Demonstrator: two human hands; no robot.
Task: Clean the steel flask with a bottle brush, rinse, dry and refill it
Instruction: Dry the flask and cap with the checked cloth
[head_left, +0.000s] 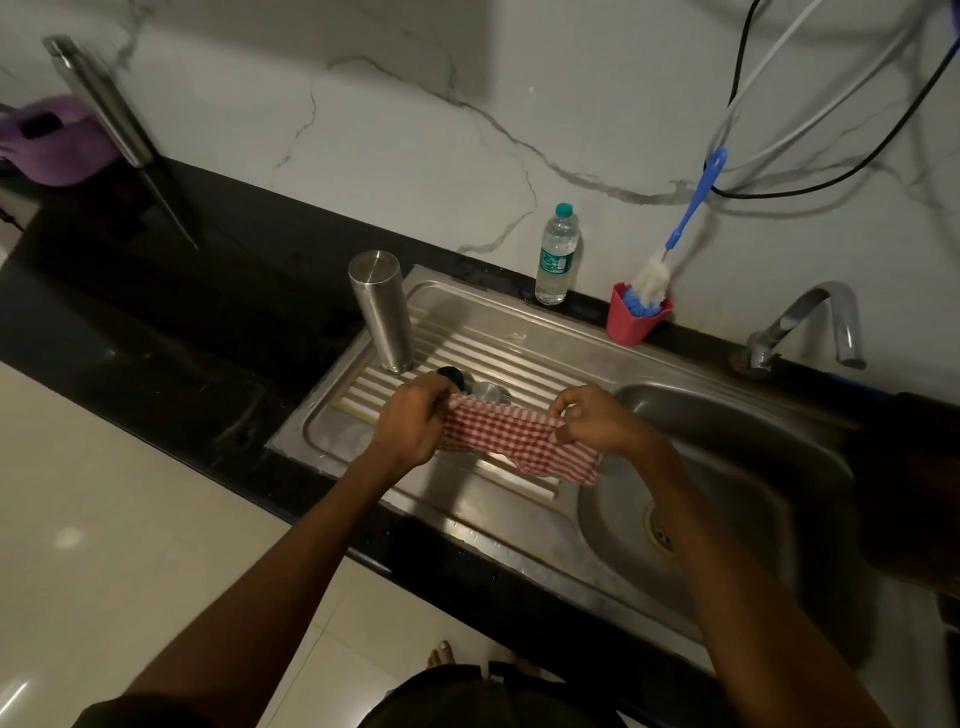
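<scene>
Head view, looking down on a steel sink unit set in a dark bench (171, 332). At centre frame, the left hand (413, 423) and the right hand (597, 421) each pinch one end of a red-and-white checked cloth (511, 441), fingers closed on the fabric, so that it is stretched between them above the ribbed draining board (467, 358); its lower edge sags toward the right. The steel flask (382, 312) stands upside down at the upper left corner of the draining board, base uppermost, apart from both hands. Just behind the left hand, partly hidden by it and the cloth, lie a dark round piece and a steel piece (488, 389); what they are cannot be told. Along the back edge, from centre to right: a clear plastic water bottle (557, 254) with a teal cap, then a red cup (634, 317) holding the bottle brush (675, 244), its blue handle leaning against the marbled wall, then the tap (810, 327) over the sink basin (727, 467) at right. A second steel bottle (101, 104), blurred, stands at upper left.
</scene>
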